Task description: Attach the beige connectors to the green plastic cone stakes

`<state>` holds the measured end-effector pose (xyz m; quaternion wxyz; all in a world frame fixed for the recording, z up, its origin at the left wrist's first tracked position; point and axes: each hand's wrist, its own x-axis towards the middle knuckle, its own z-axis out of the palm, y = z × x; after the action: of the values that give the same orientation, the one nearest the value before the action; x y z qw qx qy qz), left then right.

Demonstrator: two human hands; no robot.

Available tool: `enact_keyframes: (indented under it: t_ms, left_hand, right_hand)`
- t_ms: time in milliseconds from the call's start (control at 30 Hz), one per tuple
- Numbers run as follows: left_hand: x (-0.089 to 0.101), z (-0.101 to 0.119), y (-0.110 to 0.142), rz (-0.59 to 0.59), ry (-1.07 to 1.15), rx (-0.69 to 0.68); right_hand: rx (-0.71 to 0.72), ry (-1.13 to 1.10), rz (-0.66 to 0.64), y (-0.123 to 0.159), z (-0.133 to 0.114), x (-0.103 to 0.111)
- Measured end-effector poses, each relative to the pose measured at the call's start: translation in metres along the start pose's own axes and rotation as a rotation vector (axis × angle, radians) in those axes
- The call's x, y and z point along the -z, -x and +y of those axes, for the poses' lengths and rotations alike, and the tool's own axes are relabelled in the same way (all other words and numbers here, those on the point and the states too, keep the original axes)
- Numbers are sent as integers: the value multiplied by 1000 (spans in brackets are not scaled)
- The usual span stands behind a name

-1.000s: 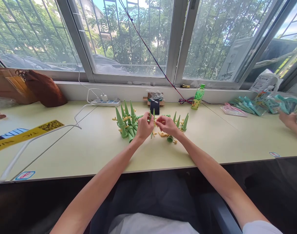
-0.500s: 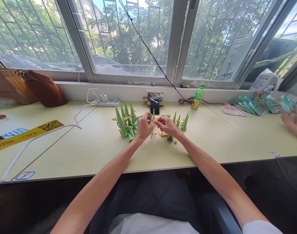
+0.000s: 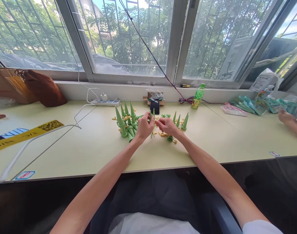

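Observation:
In the middle of the table my left hand (image 3: 145, 126) is closed around a green cone-shaped spike (image 3: 150, 116), its pointed tip showing above the fingers. My right hand (image 3: 167, 125) sits just beside it, fingers pinched together; whatever is between them is too small to make out. Left of my hands, several green spikes (image 3: 120, 121) with small yellow valve pieces stand upright, and others lie on their sides. Several more standing spikes (image 3: 185, 123) are behind my right hand. Loose yellow pieces (image 3: 162, 134) and a green round cap (image 3: 170, 138) lie under and near it.
Behind the spikes are a dark phone (image 3: 154, 106), a power strip (image 3: 106, 102) and a green bottle (image 3: 198, 96). A brown bag (image 3: 42, 88) stands at the back left. At far right, another person's hand (image 3: 286, 117) is among teal packages (image 3: 253, 105). A white cable (image 3: 76, 117) crosses the left side.
My two hands have hardly moved and keep the same grip. At far right, the other person's hand has shifted slightly left, and the teal item it held up is lower.

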<state>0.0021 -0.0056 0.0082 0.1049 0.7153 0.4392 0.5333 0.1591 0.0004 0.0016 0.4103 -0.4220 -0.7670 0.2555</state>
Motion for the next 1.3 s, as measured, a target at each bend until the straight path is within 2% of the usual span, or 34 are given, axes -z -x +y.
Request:
enact_keyframes:
  t_ms: [300, 1300]
  left_hand:
    - [0, 2, 0, -1, -24, 9]
    - [-2, 0, 2, -51, 0, 11]
  right_hand:
    - [19, -27, -4, 0, 2, -1]
    - [90, 173, -23, 2, 0, 0]
